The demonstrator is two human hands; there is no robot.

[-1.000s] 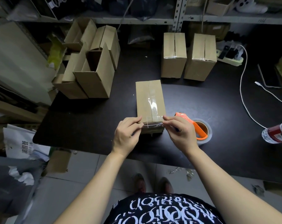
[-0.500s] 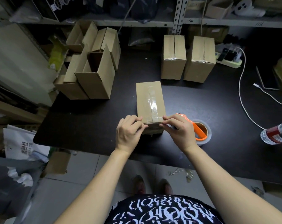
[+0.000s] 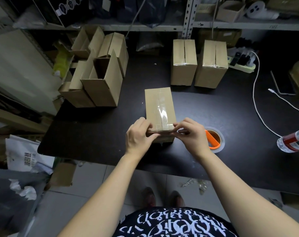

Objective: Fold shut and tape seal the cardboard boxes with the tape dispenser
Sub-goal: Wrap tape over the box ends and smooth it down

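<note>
Torso: black shirt [image 3: 172,223] printed all over with white brush-style characters. Either side of the shirt, the left forearm [image 3: 109,183] and right forearm [image 3: 231,183] are bare through to the left hand [image 3: 138,137] and right hand [image 3: 192,135]. Just beyond the shirt: two dark, round-toed shoes [image 3: 149,196], side by side.

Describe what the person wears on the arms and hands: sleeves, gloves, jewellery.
The left hand and right hand are ungloved, and no ring or watch shows. The left forearm and right forearm are uncovered, no sleeve in view. A black shirt with white lettering shows below.
</note>
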